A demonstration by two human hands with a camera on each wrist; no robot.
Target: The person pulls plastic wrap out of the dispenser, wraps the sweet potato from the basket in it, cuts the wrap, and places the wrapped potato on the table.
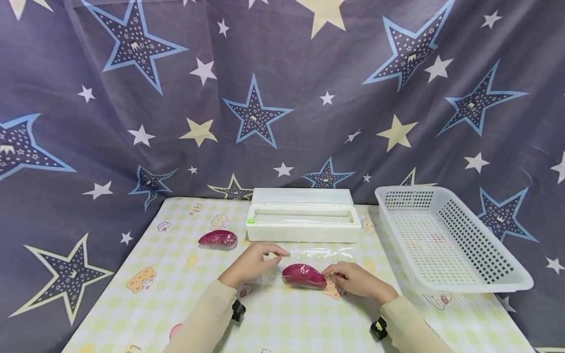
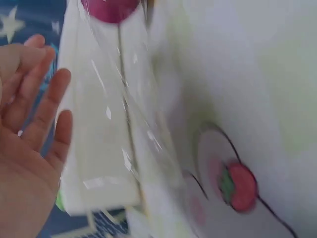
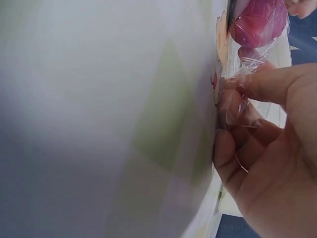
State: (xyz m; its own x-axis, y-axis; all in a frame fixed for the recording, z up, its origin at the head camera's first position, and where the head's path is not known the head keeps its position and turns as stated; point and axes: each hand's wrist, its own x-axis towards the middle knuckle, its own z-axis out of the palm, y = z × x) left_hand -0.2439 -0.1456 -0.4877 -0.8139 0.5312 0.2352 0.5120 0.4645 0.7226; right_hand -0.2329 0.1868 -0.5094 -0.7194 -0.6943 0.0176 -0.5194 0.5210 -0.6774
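A purple sweet potato (image 1: 303,275) lies in clear plastic wrap on the table, between the two hands. The right hand (image 1: 356,278) pinches the gathered plastic wrap (image 3: 242,91) at the sweet potato's right end, with thumb and fingers curled on it. To the left of the sweet potato hovers the left hand (image 1: 258,262), its fingers loosely bent and nothing seen between them. Loose film stretches past the left hand in the left wrist view, apart from its fingers (image 2: 52,106). A second wrapped sweet potato (image 1: 218,239) rests farther left.
Behind the hands stands a white cling film box (image 1: 304,231) with its lid raised. A white plastic basket (image 1: 468,284) occupies the right side of the checked tablecloth (image 1: 145,323). A starry curtain (image 1: 282,63) hangs behind the table.
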